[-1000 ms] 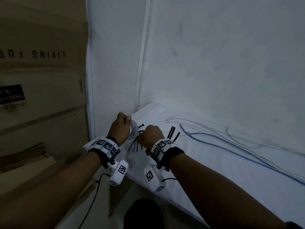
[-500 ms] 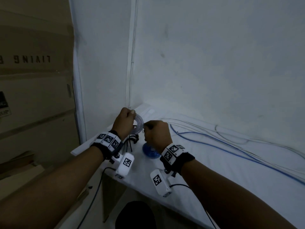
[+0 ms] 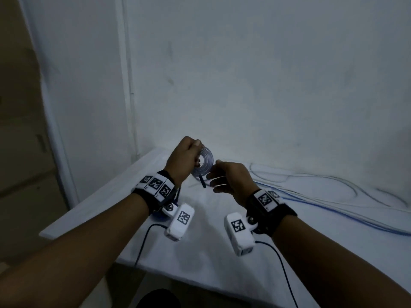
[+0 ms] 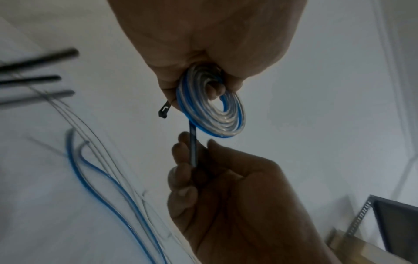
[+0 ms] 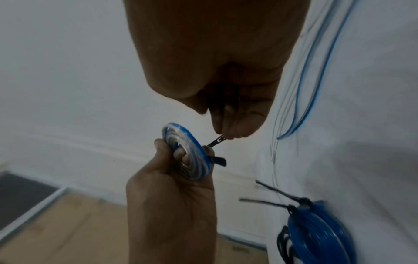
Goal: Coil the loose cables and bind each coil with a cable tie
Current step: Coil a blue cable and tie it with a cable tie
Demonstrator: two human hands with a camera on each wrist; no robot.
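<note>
Binding time, by the look of it: the left hand holds a small flat coil of clear-and-blue cable up above the white table, fingers curled round one side of it and a fingertip poking through its centre. A black cable tie runs across the coil. Its head end juts out beside the left fingers, and its long tail hangs down below the coil.

Over to the right hand, just beside the coil and slightly lower. Its fingers curl in on the tie, pinching the strap between thumb and fingertips in the wrist views. Whether the tail has gone through the head yet, I cannot tell; no closed loop shows round the coil.

So, as I judge it, the tie is placed but not locked. The next move calls for bending the tail round the coil's turns, feeding its tip into the head, then pulling snug while the left hand keeps the turns stacked flat.

Down on the table lies a blue coil already bound with black ties, spare black ties nearby, and loose blue and white cables trail along the wall, waiting their turn.
</note>
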